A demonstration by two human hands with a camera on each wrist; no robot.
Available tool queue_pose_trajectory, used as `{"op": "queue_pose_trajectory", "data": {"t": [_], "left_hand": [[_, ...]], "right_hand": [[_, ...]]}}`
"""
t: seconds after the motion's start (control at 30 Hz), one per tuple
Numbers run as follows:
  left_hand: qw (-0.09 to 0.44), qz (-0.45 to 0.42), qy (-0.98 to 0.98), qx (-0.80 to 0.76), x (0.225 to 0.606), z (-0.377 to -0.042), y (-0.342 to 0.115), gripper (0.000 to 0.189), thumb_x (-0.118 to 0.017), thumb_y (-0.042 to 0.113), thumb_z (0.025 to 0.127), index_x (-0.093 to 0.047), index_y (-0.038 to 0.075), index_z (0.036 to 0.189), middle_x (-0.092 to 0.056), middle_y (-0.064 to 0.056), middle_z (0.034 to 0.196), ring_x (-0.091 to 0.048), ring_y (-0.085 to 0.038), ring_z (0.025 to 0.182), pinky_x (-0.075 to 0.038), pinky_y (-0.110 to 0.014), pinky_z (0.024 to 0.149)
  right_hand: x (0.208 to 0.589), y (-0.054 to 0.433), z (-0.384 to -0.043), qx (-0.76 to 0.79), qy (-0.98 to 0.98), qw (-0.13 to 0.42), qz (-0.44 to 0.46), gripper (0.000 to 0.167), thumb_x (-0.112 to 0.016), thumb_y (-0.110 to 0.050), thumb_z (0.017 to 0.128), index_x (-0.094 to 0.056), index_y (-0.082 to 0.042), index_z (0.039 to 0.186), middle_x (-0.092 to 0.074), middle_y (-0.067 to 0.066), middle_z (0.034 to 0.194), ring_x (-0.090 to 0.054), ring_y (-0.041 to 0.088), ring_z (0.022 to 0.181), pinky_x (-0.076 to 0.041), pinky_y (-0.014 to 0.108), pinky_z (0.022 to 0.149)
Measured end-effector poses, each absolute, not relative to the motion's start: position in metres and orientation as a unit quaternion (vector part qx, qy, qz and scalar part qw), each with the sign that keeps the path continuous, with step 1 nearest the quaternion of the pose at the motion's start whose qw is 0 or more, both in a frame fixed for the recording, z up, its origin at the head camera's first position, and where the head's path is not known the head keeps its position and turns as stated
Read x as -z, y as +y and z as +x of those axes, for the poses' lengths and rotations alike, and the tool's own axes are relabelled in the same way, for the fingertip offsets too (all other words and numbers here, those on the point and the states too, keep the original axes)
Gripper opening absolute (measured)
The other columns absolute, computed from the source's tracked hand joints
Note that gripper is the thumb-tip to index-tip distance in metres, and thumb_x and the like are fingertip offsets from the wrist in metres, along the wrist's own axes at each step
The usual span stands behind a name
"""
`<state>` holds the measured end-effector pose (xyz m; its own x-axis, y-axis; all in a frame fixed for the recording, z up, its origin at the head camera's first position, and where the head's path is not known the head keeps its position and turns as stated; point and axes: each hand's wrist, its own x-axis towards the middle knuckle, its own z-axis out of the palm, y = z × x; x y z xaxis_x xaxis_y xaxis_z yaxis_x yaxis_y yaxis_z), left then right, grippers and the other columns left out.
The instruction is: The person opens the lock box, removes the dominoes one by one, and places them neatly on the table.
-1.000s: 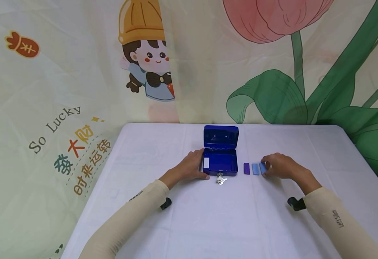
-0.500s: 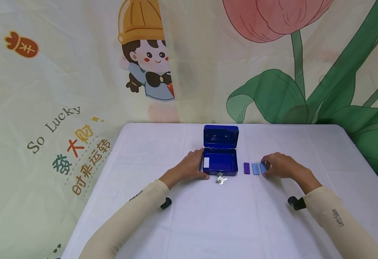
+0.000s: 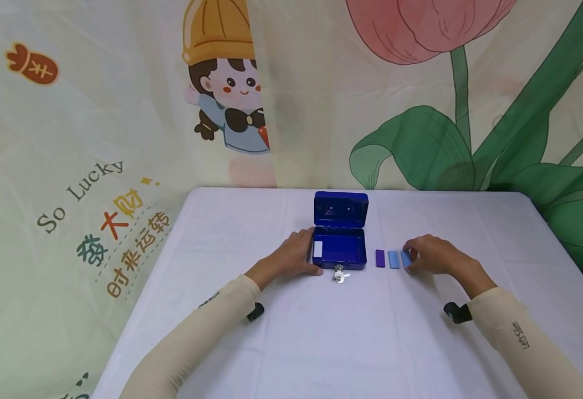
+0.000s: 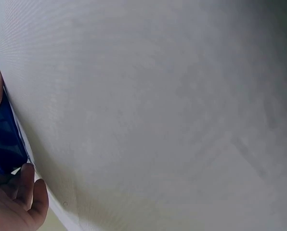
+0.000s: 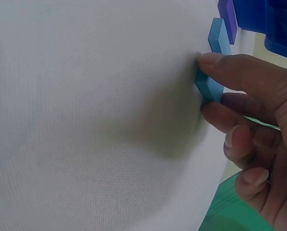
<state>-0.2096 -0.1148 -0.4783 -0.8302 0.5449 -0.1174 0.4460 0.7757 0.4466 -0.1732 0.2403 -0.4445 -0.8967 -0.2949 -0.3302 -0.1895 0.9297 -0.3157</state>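
A blue metal cash box [image 3: 340,265] stands on the table with its lid raised; the part of its inside that shows holds only a white label. My left hand [image 3: 297,255] holds the box's left end, thumb toward the front corner and fingers toward the back; in the left wrist view the box [image 4: 4,139] is partly cut off. My right hand [image 3: 430,256] pinches a light blue block [image 5: 208,87] between thumb and fingers, at the table surface. Beside it lie a second light blue block [image 3: 394,259] and a purple block [image 3: 380,259], in a row right of the box.
A small lock with keys [image 3: 340,275] sits at the box's front. White cloth covers the table [image 3: 321,343]. A printed curtain [image 3: 311,111] hangs behind its far edge. Dark wrist cameras [image 3: 457,313] stick out below both sleeves.
Both hands stay where they were, the left on the cash box and the right on the light blue block. Only the head view has shifted very slightly.
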Motion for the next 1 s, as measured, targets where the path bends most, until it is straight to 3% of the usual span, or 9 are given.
{"op": "queue_pose_trajectory", "data": {"t": [0.77,1.0], "left_hand": [[0.122,0.263,0.935,-0.203,0.48,-0.212,-0.115,0.115,-0.087,0.048,0.075,-0.019,0.008,0.159,-0.044,-0.015,0.152,-0.045,-0.031,0.132,-0.037,-0.045,0.115],[0.126,0.263,0.935,-0.202,0.476,-0.209,-0.114,0.116,-0.087,0.048,0.075,-0.018,0.008,0.159,-0.044,-0.016,0.153,-0.045,-0.031,0.132,-0.036,-0.046,0.116]], "right_hand": [[0.428,0.229,-0.179,0.146,0.963,0.193,-0.121,0.052,-0.083,-0.025,0.083,-0.065,-0.005,0.128,-0.071,0.006,0.103,-0.064,0.028,0.103,-0.056,0.048,0.089],[0.419,0.209,-0.181,0.152,0.963,0.177,-0.136,0.049,-0.08,-0.024,0.086,-0.065,-0.004,0.129,-0.072,0.006,0.102,-0.065,0.023,0.095,-0.057,0.046,0.087]]}}
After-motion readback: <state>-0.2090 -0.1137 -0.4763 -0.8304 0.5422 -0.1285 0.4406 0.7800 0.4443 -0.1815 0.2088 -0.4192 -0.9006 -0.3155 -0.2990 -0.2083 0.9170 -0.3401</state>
